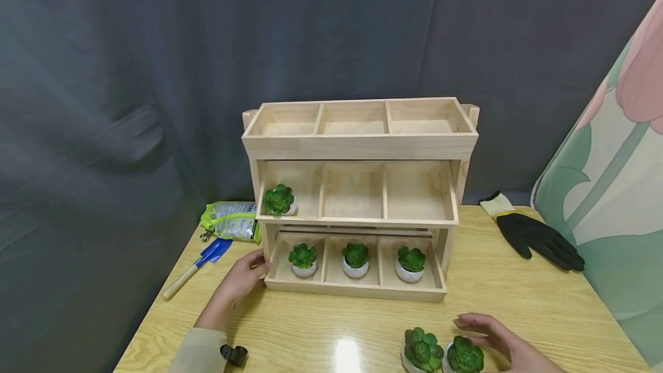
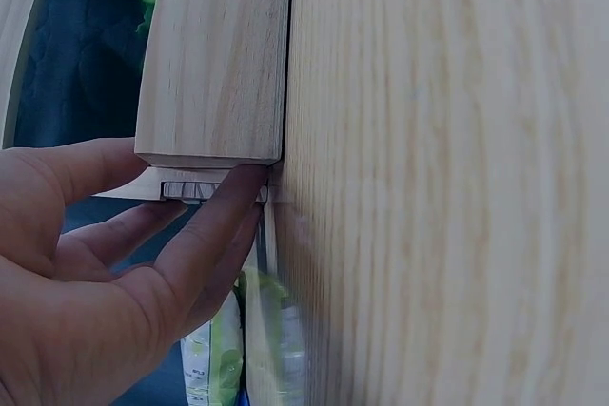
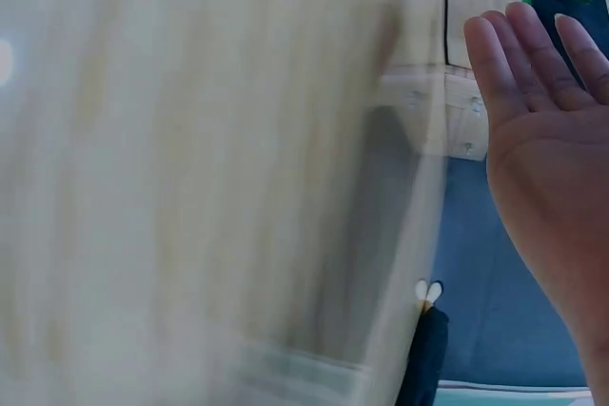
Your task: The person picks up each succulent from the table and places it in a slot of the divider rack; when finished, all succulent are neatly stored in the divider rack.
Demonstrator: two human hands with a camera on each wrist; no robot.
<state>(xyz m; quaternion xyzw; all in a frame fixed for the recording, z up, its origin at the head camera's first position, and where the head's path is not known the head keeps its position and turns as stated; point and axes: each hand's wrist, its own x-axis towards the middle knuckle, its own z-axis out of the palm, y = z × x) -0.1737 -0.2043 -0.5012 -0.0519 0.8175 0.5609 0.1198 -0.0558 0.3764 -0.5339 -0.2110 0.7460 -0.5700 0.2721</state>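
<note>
A three-tier wooden planter shelf [image 1: 359, 147] stands on the table. My left hand [image 1: 242, 278] rests at the left front corner of its bottom tray [image 1: 354, 291]. In the left wrist view, the left fingers [image 2: 205, 235] lie extended against the wooden end. My right hand [image 1: 499, 338], fingers extended and holding nothing, is beside a succulent in a white pot [image 1: 464, 354] at the front right. Another potted succulent [image 1: 422, 350] stands just left of it. On the bottom tier are a left succulent [image 1: 303, 257], middle succulent [image 1: 355, 255] and right succulent [image 1: 411, 260], one per compartment.
The middle tier's left compartment holds a succulent [image 1: 278, 200]. Left of the shelf lie a green-and-white bag [image 1: 231, 221] and a blue trowel with a wooden handle [image 1: 199, 266]. A black glove [image 1: 536, 236] lies to the right. Dark curtain [image 1: 331, 27] hangs behind.
</note>
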